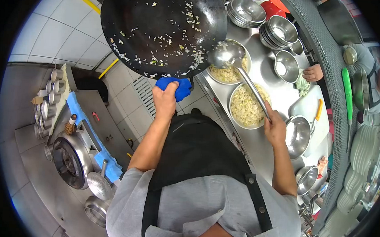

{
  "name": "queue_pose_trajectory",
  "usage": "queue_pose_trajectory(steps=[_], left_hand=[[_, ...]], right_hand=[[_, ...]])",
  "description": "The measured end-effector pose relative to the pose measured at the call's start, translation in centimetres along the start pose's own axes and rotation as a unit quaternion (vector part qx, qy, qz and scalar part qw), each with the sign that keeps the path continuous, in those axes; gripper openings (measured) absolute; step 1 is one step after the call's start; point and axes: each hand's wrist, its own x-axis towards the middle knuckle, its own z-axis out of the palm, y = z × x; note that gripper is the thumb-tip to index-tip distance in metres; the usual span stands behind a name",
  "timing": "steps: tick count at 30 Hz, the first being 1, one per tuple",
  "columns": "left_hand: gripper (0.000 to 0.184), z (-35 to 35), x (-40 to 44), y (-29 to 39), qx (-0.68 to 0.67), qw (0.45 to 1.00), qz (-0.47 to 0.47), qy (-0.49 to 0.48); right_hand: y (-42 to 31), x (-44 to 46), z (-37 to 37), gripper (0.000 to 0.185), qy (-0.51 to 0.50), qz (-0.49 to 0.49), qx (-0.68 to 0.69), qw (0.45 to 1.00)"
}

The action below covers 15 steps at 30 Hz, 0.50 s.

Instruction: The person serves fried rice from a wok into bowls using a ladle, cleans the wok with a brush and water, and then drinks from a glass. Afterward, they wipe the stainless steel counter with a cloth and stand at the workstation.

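Observation:
My left hand (165, 98) is closed round a blue cloth (180, 87) at the near rim of a large black wok (160, 28). Bits of fried rice cling to the wok's inside. In my right hand (275, 124) is the long handle of a steel ladle (226, 55). Its bowl is over a plate of fried rice (226, 75), by the wok's right edge; I cannot tell if it touches the rice. Nearer to me, a second plate of fried rice (246, 106) sits on the counter under the ladle's handle.
Stacked steel bowls (282, 31) and a large steel bowl (297, 136) stand on the steel counter (257, 140). An orange-handled knife (318, 110) lies on a white cutting board (323, 128). Another person's hand (313, 73) rests by the counter's far edge. The stove (35, 158) is at left.

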Motion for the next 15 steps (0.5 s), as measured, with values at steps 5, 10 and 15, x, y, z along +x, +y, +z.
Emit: queue_pose_trajectory(steps=[5,10,15], left_hand=[[0.017,-0.3,0.3,-0.9,-0.012,1.0,-0.011,0.008],[0.017,-0.9,-0.2,-1.9,-0.021,1.0,-0.001,-0.003],[0.014,0.5,-1.1,0.6,-0.051,0.998,-0.019,0.004]], right_hand=[[-3.5,3.1,-1.4,0.065,0.014,0.02,0.018,1.0],[-10.0,15.2,2.3,0.059,0.099,-0.081,0.07,0.989],[-7.7,11.4,3.9,0.061,0.05,-0.015,0.045,0.998]])
